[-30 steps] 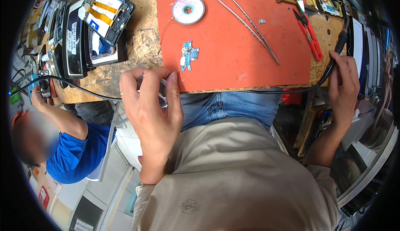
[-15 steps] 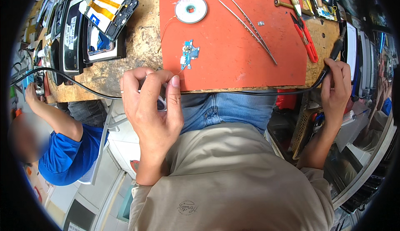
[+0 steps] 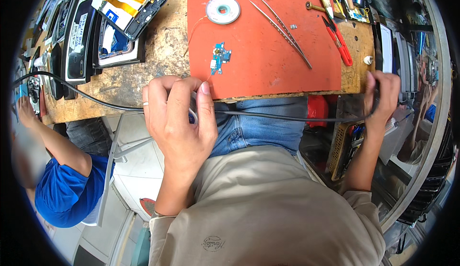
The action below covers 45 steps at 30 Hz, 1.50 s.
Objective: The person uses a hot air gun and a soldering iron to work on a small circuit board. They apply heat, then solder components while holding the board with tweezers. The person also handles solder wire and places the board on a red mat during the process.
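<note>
My left hand (image 3: pixel 179 115) is at the near-left corner of the orange mat (image 3: pixel 268 76), thumb and forefinger pinched on a thin wire (image 3: pixel 209 78). That wire reaches toward a small blue circuit board (image 3: pixel 220 58) lying on the mat. Part of a round white-rimmed object (image 3: pixel 192 116) shows inside the same hand; I cannot make out its kind. Beyond the bench's right front edge, my right hand (image 3: pixel 383 93) is closed round a black cable (image 3: pixel 287 118). Whatever else its fingers cover is hidden. The cable crosses in front of the bench, behind my left hand.
On the mat are a wire spool (image 3: pixel 223 10), tweezers (image 3: pixel 283 33) and red-handled cutters (image 3: pixel 339 41). An opened phone (image 3: pixel 130 7) and boxes (image 3: pixel 79 40) crowd the left. A screwdriver (image 3: pixel 323 9) lies far right. A blue-shirted person (image 3: pixel 72 189) sits at left.
The view has shifted a little. The black tool handle above my right hand is out of sight, and the cable hangs lower. A small white lump now shows on the bench's right. My left hand keeps its pinch.
</note>
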### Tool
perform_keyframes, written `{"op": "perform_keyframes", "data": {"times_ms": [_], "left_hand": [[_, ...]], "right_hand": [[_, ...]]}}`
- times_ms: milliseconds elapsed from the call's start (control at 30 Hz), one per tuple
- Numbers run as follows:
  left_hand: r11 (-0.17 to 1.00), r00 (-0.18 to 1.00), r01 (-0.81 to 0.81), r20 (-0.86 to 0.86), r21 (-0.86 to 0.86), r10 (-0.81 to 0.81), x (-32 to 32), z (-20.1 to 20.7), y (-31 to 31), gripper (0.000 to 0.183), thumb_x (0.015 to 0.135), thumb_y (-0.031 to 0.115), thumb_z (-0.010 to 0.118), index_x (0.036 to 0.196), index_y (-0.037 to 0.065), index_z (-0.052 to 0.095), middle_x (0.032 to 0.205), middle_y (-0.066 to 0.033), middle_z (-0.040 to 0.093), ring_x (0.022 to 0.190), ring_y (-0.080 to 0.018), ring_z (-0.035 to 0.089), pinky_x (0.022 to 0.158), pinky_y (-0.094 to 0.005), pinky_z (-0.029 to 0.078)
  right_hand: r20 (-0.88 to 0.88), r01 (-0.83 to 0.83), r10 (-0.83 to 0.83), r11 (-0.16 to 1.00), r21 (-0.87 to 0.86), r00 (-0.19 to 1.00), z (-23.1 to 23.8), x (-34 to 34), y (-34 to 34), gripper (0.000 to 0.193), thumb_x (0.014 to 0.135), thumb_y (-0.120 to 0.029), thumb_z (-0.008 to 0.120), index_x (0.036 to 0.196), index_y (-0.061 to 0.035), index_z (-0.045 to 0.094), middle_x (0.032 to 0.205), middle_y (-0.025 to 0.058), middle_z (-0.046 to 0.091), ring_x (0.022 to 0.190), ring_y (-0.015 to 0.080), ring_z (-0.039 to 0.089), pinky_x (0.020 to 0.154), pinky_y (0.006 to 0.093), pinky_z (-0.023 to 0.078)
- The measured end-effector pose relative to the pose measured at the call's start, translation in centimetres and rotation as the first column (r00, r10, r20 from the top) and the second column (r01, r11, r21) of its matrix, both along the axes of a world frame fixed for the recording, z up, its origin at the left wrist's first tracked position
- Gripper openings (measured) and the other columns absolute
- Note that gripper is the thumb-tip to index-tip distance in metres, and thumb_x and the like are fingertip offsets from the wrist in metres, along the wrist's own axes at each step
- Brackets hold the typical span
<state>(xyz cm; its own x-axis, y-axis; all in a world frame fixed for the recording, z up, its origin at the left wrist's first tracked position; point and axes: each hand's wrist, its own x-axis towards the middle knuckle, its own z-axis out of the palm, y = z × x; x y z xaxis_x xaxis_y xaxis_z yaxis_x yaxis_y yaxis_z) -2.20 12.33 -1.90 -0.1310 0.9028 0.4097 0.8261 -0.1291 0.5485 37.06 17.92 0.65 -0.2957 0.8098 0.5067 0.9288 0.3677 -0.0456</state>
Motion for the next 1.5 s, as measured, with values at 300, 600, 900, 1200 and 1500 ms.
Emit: {"op": "perform_keyframes", "data": {"times_ms": [300,600,900,1200,1500], "left_hand": [[0.999,0.997,-0.012,-0.077,0.051,0.016,0.4,-0.3,0.2,0.007,0.093,0.006,0.080,0.097,0.006,0.073,0.090,-0.0100,0.062,0.084,-0.0298,0.059,0.077,-0.0436,0.045],[0.996,0.994,-0.014,-0.108,0.093,0.024,0.6,-0.7,0.5,0.008,0.095,0.006,0.080,0.096,0.006,0.072,0.092,-0.0105,0.064,0.085,-0.0309,0.060,0.076,-0.0435,0.046],[0.996,0.992,-0.032,-0.116,0.085,0.042,0.7,-0.8,0.3,0.009,0.095,0.007,0.080,0.096,0.006,0.072,0.091,-0.0110,0.065,0.085,-0.0320,0.061,0.077,-0.0438,0.046],[0.993,0.998,-0.016,-0.055,0.114,0.023,0.5,-0.9,-0.2,0.008,0.090,0.001,0.078,0.093,0.004,0.071,0.089,-0.0113,0.066,0.086,-0.0312,0.062,0.079,-0.0428,0.047],[0.994,0.997,-0.007,-0.082,0.108,0.016,0.5,-0.8,0.0,0.009,0.087,0.001,0.078,0.092,0.005,0.071,0.088,-0.0106,0.066,0.082,-0.0304,0.060,0.075,-0.0425,0.045]], "right_hand": [[-0.385,-0.156,0.205,0.976,0.155,0.900,-0.2,-6.0,-3.9,0.035,0.113,-0.030,0.069,0.130,0.0007,0.069,0.111,0.0215,0.071,0.087,0.0280,0.064,0.082,0.0404,0.055],[-0.714,-0.586,0.360,0.805,-0.087,0.600,-1.4,-14.7,-4.3,0.040,0.096,-0.008,0.079,0.133,0.0038,0.074,0.102,0.0196,0.074,0.084,0.0308,0.073,0.070,0.0407,0.060],[-0.801,-0.655,0.411,0.755,0.032,0.435,-2.3,-15.6,-2.9,0.037,0.081,0.006,0.081,0.118,0.0026,0.078,0.093,0.0151,0.073,0.074,0.0269,0.070,0.062,0.0380,0.056],[-0.768,-0.771,0.511,0.636,0.036,0.386,-3.6,-15.8,-0.5,0.037,0.084,0.000,0.077,0.121,0.0070,0.076,0.091,0.0157,0.069,0.068,0.0222,0.063,0.063,0.0360,0.053],[-0.758,-0.788,0.515,0.616,0.002,0.401,-3.6,-15.7,-0.3,0.040,0.080,0.002,0.077,0.120,0.0044,0.080,0.092,0.0144,0.068,0.072,0.0229,0.063,0.064,0.0356,0.054]]}}
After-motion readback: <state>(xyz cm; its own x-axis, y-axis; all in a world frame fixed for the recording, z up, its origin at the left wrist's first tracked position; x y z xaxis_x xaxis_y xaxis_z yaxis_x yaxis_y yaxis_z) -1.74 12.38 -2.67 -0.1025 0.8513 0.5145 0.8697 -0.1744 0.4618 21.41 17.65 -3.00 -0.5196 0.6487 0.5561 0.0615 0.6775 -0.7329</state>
